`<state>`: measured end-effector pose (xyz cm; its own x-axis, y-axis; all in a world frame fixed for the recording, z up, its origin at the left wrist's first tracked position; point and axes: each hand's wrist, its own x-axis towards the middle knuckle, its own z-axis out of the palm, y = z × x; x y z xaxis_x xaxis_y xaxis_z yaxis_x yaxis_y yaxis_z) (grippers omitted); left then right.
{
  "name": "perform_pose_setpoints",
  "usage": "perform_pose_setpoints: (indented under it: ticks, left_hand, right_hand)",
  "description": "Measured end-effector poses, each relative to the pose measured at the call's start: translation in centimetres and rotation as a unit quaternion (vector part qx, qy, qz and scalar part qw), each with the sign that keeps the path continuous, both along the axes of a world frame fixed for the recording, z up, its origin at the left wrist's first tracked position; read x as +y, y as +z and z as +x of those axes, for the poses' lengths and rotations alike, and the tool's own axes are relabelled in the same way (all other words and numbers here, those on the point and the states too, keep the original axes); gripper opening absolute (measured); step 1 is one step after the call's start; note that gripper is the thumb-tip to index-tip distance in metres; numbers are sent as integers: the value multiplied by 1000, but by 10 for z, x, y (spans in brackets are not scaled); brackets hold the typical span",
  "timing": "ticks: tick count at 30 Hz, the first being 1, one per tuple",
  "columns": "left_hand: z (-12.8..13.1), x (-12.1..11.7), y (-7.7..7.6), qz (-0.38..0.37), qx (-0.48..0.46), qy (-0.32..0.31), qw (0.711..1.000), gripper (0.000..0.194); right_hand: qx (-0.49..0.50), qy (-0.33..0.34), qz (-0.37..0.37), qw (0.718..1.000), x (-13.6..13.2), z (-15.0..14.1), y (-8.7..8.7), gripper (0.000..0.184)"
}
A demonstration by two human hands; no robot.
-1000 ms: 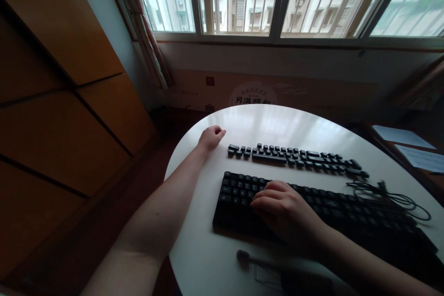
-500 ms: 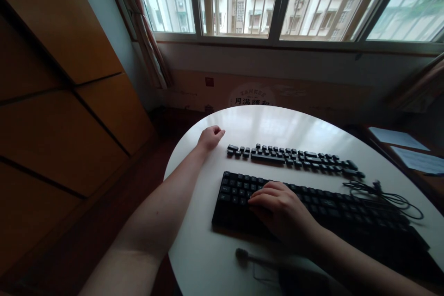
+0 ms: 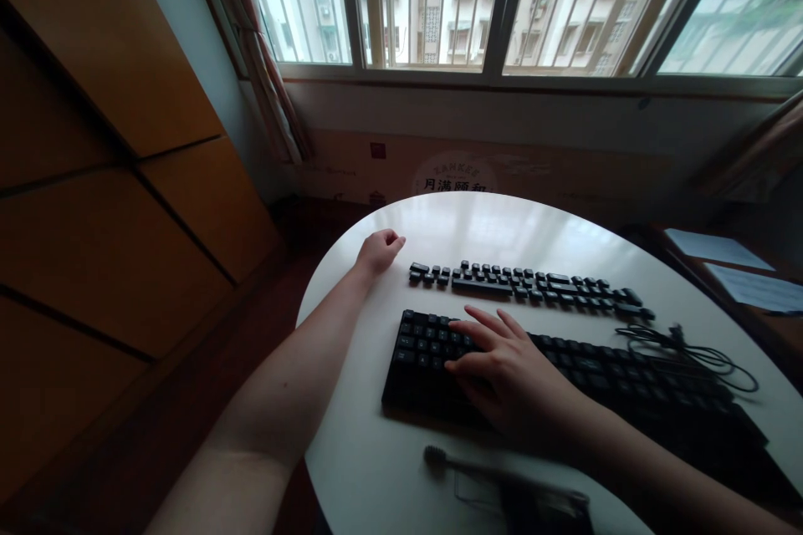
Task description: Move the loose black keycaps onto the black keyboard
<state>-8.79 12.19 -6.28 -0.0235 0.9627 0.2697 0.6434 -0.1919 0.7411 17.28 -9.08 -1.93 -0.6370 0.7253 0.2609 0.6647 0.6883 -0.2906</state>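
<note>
A black keyboard (image 3: pixel 432 341) lies at an angle on the white round table, keys filled in at its left end. My right hand (image 3: pixel 502 364) is over its left-middle part, fingers spread, fingertips at or just above the keys; the keys beneath are hidden. Behind the keyboard, loose black keycaps (image 3: pixel 483 287) are set out in rows. My left hand (image 3: pixel 378 252) rests on the table to the left of those keycaps, fingers curled into a fist. What is inside the fist, if anything, is hidden.
In front of the keyboard lie a dark brush (image 3: pixel 436 457) and a blurred dark object (image 3: pixel 545 510). A coiled black cable (image 3: pixel 696 351) sits at the right. Papers (image 3: pixel 753 288) lie on a surface beyond the white table (image 3: pixel 351 435). A wooden cabinet (image 3: pixel 113 234) stands left.
My right hand has lifted and spread its fingers, which were bent down together on the keys. My left hand has stayed in place.
</note>
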Motion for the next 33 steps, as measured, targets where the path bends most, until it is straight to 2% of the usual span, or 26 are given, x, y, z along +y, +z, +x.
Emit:
perform_pose_setpoints:
  ticks: [5, 9, 16, 18, 21, 24, 27, 29, 33]
  left_hand:
    - [0, -4, 3, 0, 5, 6, 1000, 29]
    - [0, -6, 5, 1, 8, 8, 1000, 31]
    - [-2, -3, 5, 2, 2, 11, 1000, 30]
    - [-2, -1, 5, 3, 3, 10, 1000, 30]
    - [-2, 0, 6, 4, 5, 7, 1000, 30]
    - [-1, 0, 7, 4, 7, 4, 1000, 29]
    - [0, 0, 7, 4, 8, 3, 1000, 29]
    - [1, 0, 7, 4, 8, 5, 1000, 28]
    - [0, 0, 8, 4, 7, 8, 1000, 27]
  right_hand:
    - [-31, 6, -45, 998, -2, 1, 3, 39]
    - [-12, 6, -34, 999, -3, 3, -2, 43]
    - [17, 74, -27, 997, 3, 12, -9, 51]
    - [10, 86, -15, 996, 4, 15, -8, 49]
    - [22, 96, 53, 994, 10, 19, -3, 43]
    - [63, 43, 104, 992, 32, 25, 8, 33]
    - [84, -17, 90, 992, 73, 30, 17, 24]
    - [74, -64, 58, 994, 106, 32, 20, 19]
    - [28, -159, -58, 985, 160, 32, 20, 19]
